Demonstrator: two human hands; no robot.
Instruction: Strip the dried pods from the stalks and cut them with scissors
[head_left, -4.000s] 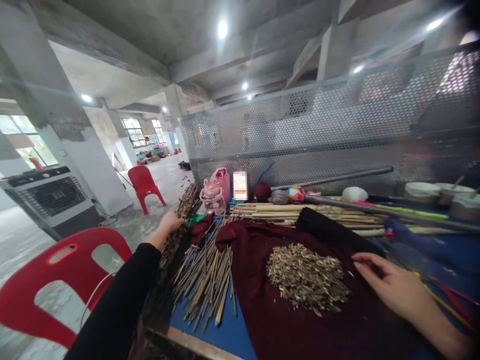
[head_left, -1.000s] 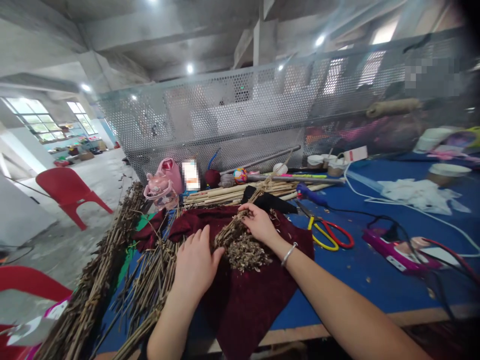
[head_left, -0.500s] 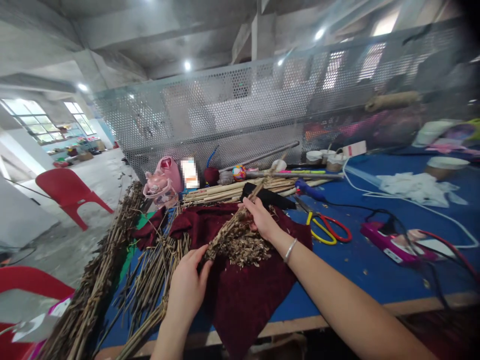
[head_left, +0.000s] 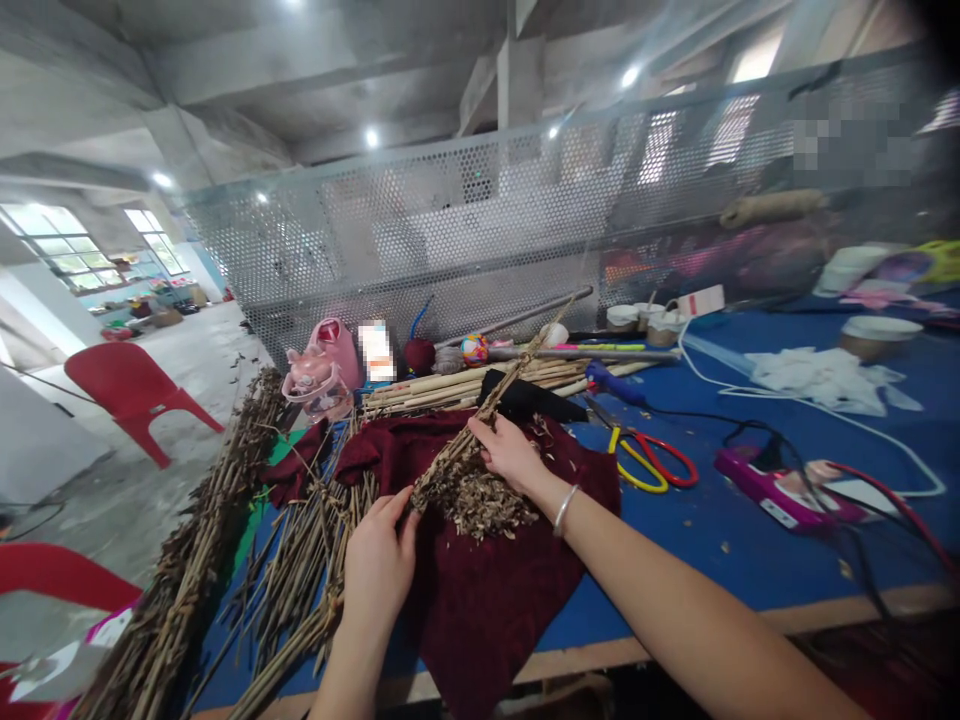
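A bundle of dried plant stalks (head_left: 454, 455) slants up and to the right over a dark red cloth (head_left: 480, 610). My left hand (head_left: 382, 550) is closed on the bundle's lower end. Higher up, my right hand (head_left: 506, 450), with a silver bangle at the wrist, is closed round the same stalks. Loose dry leaf flakes (head_left: 491, 505) lie heaped on the cloth below my right hand. To the left of the cloth, cut thin stalks (head_left: 289, 565) are spread on the blue table (head_left: 675, 560).
Long stalk bundles (head_left: 195, 540) line the table's left side. Scissors (head_left: 649, 460), a blue-handled tool (head_left: 615, 382) and a magenta power strip (head_left: 787, 490) with cables lie right. Behind are pale sticks (head_left: 427, 385), a pink container (head_left: 337, 350) and a perforated metal screen (head_left: 450, 250).
My right hand has moved slightly left and down along the bundle, and more of the stalks' upper part shows above it. My left hand stays at the lower end.
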